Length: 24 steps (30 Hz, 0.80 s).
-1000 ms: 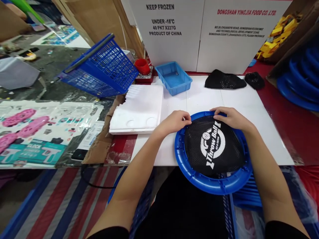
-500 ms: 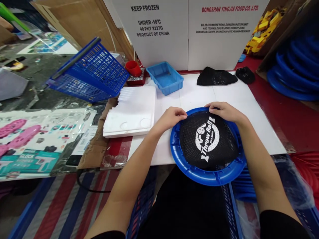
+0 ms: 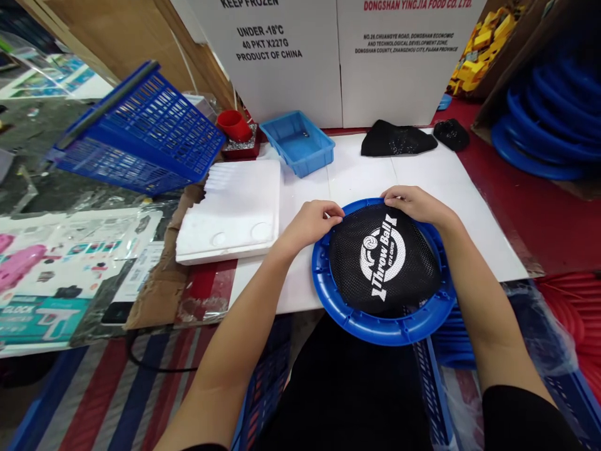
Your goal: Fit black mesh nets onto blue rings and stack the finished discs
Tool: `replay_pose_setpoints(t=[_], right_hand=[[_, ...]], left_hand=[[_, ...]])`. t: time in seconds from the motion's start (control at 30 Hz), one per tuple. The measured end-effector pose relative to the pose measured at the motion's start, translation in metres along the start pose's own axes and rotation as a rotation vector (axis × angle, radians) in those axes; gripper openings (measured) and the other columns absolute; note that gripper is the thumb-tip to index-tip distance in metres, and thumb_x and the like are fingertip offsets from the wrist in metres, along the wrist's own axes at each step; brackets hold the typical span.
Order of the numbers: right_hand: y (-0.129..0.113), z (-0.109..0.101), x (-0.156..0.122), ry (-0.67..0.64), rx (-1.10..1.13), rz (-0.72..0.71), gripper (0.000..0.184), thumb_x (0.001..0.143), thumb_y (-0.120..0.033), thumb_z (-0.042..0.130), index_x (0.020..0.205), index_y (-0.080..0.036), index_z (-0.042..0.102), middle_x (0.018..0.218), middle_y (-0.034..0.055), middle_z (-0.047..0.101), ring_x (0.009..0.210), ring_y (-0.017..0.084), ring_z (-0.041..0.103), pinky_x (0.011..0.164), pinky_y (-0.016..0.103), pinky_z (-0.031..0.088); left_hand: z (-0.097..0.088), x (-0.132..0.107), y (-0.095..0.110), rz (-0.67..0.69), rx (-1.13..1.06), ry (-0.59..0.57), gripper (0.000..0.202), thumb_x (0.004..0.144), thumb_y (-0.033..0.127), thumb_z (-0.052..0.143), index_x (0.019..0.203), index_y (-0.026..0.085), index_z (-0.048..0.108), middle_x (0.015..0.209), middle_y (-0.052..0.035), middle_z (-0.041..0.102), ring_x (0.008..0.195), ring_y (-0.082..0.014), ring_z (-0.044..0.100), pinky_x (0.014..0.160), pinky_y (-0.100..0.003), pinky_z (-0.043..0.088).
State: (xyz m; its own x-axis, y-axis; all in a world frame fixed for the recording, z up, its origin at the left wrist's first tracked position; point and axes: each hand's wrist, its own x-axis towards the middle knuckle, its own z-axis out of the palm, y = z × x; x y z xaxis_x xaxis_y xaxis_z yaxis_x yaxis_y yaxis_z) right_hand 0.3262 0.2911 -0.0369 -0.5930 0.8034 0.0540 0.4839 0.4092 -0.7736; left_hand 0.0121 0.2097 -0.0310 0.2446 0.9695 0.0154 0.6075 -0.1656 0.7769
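Note:
A blue plastic ring (image 3: pixel 375 333) rests partly on the white board's front edge and partly over my lap. Inside it lies a black mesh net (image 3: pixel 413 263) printed with a white "Throw Ball" logo. The net's near edge stands apart from the ring, leaving a gap. My left hand (image 3: pixel 315 220) is closed in a pinch on the net's far-left edge, by the rim. At the far-right edge my right hand (image 3: pixel 414 203) pinches the net against the rim. Just what lies under the fingertips is hidden.
Beyond the ring are a light-blue tray (image 3: pixel 312 164), black mesh pieces (image 3: pixel 397 139) and a red cup (image 3: pixel 233 126). A white foam block (image 3: pixel 235 216) and a blue basket (image 3: pixel 145 134) stand left. Blue rings (image 3: pixel 539 150) are stacked right; a white carton (image 3: pixel 300 88) closes the back.
The whole view has shifted slightly, so things appear further left and a little higher. Both hands keep their pinch at the ring's far edge, with little visible change in the net.

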Motion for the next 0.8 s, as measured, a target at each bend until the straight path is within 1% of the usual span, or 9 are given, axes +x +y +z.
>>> replay_pose_setpoints(t=[0.1,0.27,0.47,0.6,0.67,0.73,0.8], right_hand=[[0.006,0.001,0.006,-0.006,0.002,-0.015,0.033,0.097,-0.055,0.066,0.103,-0.027,0.081,0.112,0.0069,0.079,0.105,0.03,0.07,0.099,0.047,0.055],[0.008,0.004,0.011,-0.008,-0.016,-0.041,0.035,0.096,-0.057,0.066,0.095,-0.024,0.079,0.104,0.0074,0.077,0.097,0.027,0.068,0.093,0.044,0.055],[0.007,0.001,0.008,-0.003,-0.04,-0.032,0.031,0.095,-0.053,0.067,0.094,-0.025,0.08,0.107,0.0073,0.078,0.098,0.027,0.069,0.094,0.045,0.055],[0.003,-0.011,0.001,-0.033,-0.01,0.044,0.03,0.096,-0.052,0.067,0.099,-0.026,0.082,0.105,0.0059,0.081,0.101,0.029,0.071,0.097,0.047,0.055],[0.0,-0.017,-0.003,-0.056,-0.008,0.067,0.03,0.096,-0.051,0.067,0.098,-0.026,0.083,0.111,0.0056,0.082,0.104,0.029,0.072,0.1,0.047,0.054],[-0.004,-0.022,-0.006,-0.092,-0.009,0.073,0.028,0.095,-0.051,0.069,0.094,-0.026,0.083,0.122,0.0054,0.08,0.11,0.029,0.071,0.104,0.047,0.054],[-0.005,-0.025,-0.008,-0.125,-0.014,0.08,0.027,0.093,-0.05,0.072,0.091,-0.026,0.083,0.132,0.005,0.077,0.115,0.029,0.07,0.108,0.048,0.053]], left_hand=[[0.0,0.0,0.0,0.008,0.011,-0.007,0.018,0.089,0.024,0.068,0.098,0.022,0.083,0.1,-0.007,0.082,0.087,-0.0199,0.069,0.084,-0.036,0.052],[-0.003,0.001,0.0,-0.007,0.003,-0.04,0.018,0.09,0.026,0.069,0.1,0.021,0.082,0.1,-0.0076,0.082,0.086,-0.0196,0.069,0.083,-0.036,0.052],[-0.005,-0.001,0.001,-0.003,0.013,-0.042,0.019,0.091,0.025,0.068,0.104,0.022,0.082,0.104,-0.0072,0.082,0.089,-0.0195,0.069,0.085,-0.036,0.052],[-0.003,-0.003,0.004,0.031,0.066,-0.026,0.02,0.094,0.025,0.065,0.105,0.023,0.081,0.106,-0.0058,0.082,0.089,-0.0195,0.069,0.083,-0.035,0.051],[0.001,-0.003,0.007,0.054,0.078,0.007,0.02,0.097,0.027,0.063,0.106,0.023,0.08,0.106,-0.0054,0.082,0.091,-0.0201,0.07,0.084,-0.036,0.051],[0.007,-0.002,0.01,0.08,0.085,0.044,0.02,0.1,0.03,0.061,0.106,0.023,0.079,0.107,-0.0056,0.082,0.093,-0.0208,0.071,0.087,-0.036,0.053],[0.014,0.0,0.012,0.111,0.108,0.054,0.02,0.101,0.033,0.062,0.107,0.022,0.078,0.11,-0.0064,0.082,0.095,-0.0219,0.071,0.09,-0.038,0.053]])
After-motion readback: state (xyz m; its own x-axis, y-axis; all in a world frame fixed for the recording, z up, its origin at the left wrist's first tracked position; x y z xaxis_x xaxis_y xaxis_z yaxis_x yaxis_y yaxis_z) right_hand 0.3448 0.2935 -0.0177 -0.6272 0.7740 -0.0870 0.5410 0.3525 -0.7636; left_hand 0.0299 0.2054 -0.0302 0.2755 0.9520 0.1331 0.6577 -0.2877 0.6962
